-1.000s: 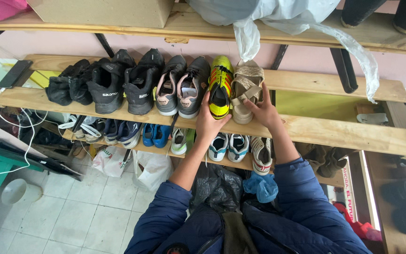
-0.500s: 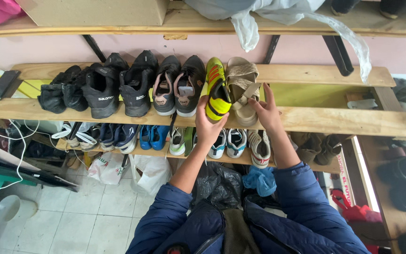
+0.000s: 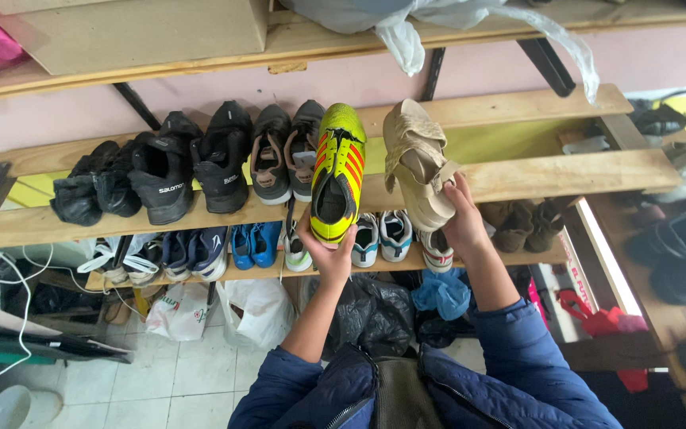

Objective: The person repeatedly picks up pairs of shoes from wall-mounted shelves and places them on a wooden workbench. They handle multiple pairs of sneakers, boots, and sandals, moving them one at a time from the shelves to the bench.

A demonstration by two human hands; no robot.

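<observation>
From the head view, the left hand [image 3: 329, 253] has its fingers clasped round the heel of a neon yellow football boot [image 3: 338, 173] with red stripes, toe still resting on the wooden shelf [image 3: 565, 171]. The right hand [image 3: 464, 218] grips the heel of a beige strapped shoe [image 3: 416, 159] likewise. Both look half lifted; dark shoes [image 3: 224, 159] left of the fingers remain untouched.

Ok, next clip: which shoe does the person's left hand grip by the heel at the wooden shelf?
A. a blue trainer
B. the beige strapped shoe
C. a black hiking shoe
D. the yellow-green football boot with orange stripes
D: the left hand cups the heel of the yellow-green football boot, while the right hand holds the beige strapped shoe.
</observation>
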